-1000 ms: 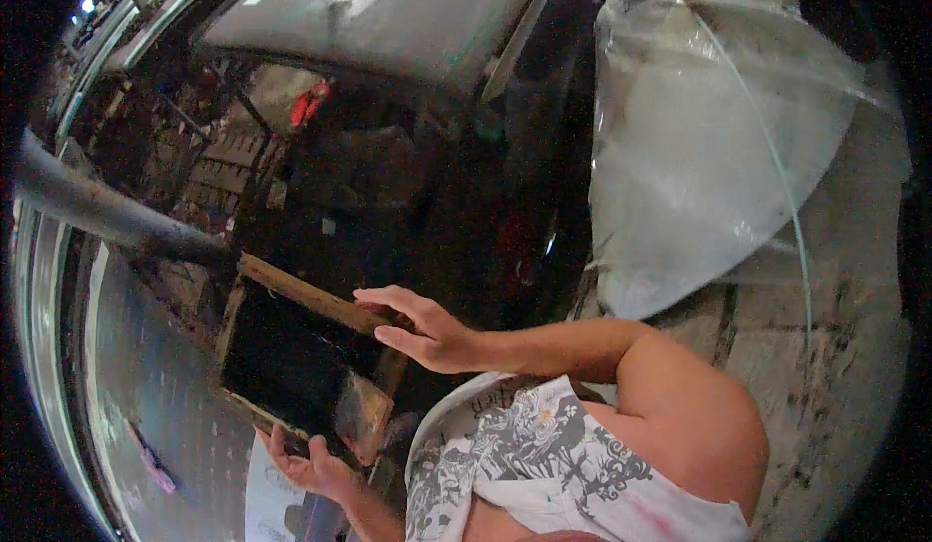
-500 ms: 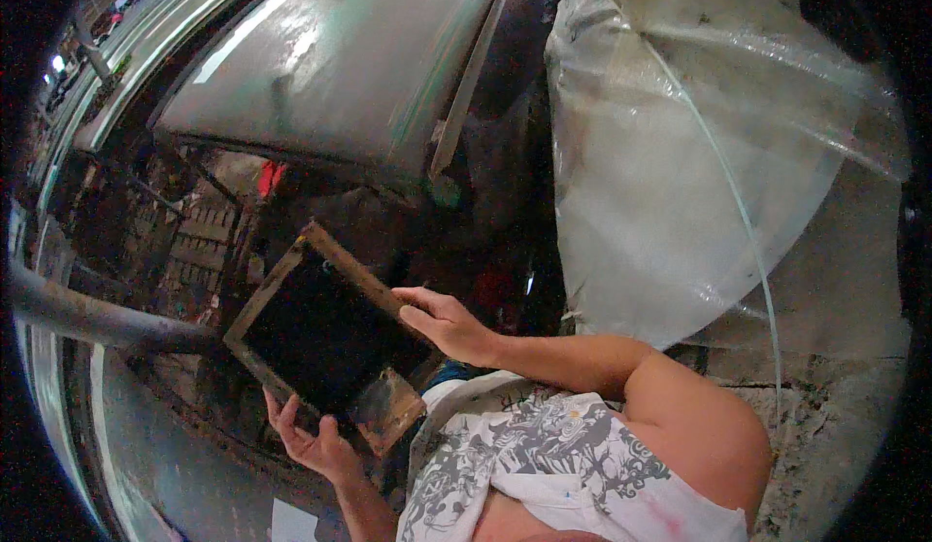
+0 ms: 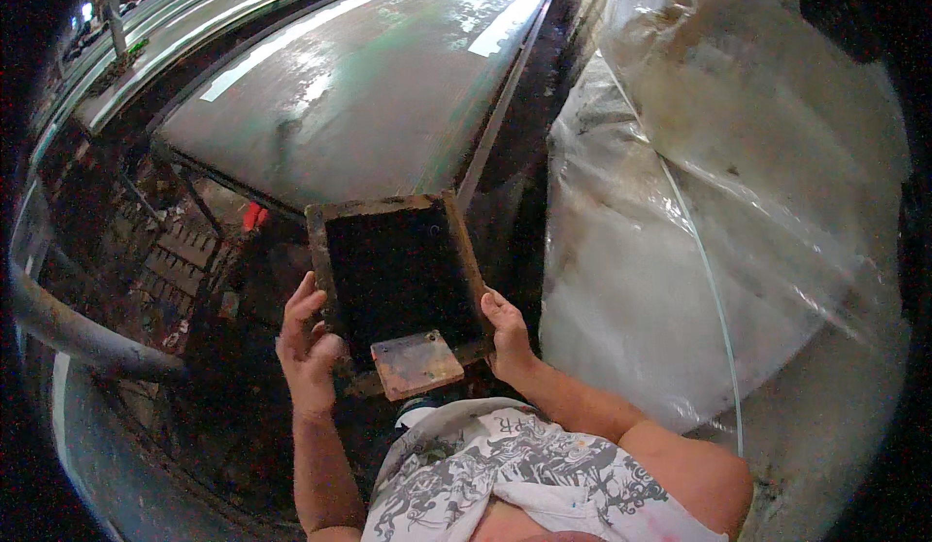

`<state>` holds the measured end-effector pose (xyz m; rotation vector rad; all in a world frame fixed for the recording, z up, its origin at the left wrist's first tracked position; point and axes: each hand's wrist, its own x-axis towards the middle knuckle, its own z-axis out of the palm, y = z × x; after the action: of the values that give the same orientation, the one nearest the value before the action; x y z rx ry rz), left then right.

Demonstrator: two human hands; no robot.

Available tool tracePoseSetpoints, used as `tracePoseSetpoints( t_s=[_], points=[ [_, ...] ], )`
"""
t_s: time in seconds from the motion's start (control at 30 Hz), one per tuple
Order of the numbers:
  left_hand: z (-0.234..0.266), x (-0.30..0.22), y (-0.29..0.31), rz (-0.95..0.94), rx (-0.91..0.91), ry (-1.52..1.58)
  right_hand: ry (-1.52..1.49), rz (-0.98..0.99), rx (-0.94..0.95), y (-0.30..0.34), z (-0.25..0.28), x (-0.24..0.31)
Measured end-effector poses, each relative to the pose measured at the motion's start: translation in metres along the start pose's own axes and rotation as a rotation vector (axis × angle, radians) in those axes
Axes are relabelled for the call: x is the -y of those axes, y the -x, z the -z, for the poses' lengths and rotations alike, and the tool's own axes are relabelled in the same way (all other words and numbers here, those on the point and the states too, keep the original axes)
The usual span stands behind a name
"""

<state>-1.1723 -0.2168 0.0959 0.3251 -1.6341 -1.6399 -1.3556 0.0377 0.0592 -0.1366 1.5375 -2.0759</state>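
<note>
Between my two hands is a wooden screen-printing frame (image 3: 473, 251) with worn rails and a dark panel inside. A small flat stained wooden plate (image 3: 417, 363) sits across its near rail. My left hand (image 3: 309, 343) is closed on the left rail, its fingers partly behind the wood. On the opposite side my right hand (image 3: 509, 333) grips the right rail near its lower end, thumb on top and the other fingers mostly hidden. The frame is raised in front of my body, tilted toward me, its far edge overlapping the near end of a long table.
The long table (image 3: 340, 105) has a glossy, stained top and stretches away ahead. Translucent plastic sheeting (image 3: 670, 289) with a pale cord (image 3: 714, 294) hangs on the right. A thick grey pipe (image 3: 92, 333) juts in from the left. A red object (image 3: 254, 217) lies below the table.
The frame has turned clockwise from a slanted position to nearly square with my body, and moved rightward. Both hands still hold it; the left has risen along its side.
</note>
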Motion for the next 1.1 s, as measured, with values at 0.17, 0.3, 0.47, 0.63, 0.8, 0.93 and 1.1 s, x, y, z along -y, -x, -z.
tracePoseSetpoints(
  t_s=[0.17,0.3,0.47,0.63,0.8,0.93,1.1],
  points=[
    [0.01,0.116,-0.078,0.244,-0.271,0.04,-0.217,-0.073,0.056,-0.048,-0.018,0.026],
    [-0.048,0.221,-0.111,0.194,-0.142,-0.621,-0.25,-0.071,0.118,-0.103,-0.027,0.059],
    [-0.163,0.292,-0.16,0.295,0.005,-0.606,-0.112,0.113,0.178,-0.179,-0.026,0.087],
    [-0.205,0.314,-0.219,0.347,0.021,-0.561,-0.203,0.007,0.016,-0.216,-0.026,0.107],
    [-0.223,0.328,-0.233,0.384,-0.007,-0.501,-0.15,-0.04,0.146,-0.262,-0.027,0.12],
    [-0.234,0.328,-0.222,0.391,-0.048,-0.449,-0.067,-0.097,0.246,-0.327,-0.031,0.111],
    [-0.23,0.308,-0.207,0.395,-0.15,-0.386,0.059,-0.175,0.361,-0.425,-0.045,0.102]
  ],
)
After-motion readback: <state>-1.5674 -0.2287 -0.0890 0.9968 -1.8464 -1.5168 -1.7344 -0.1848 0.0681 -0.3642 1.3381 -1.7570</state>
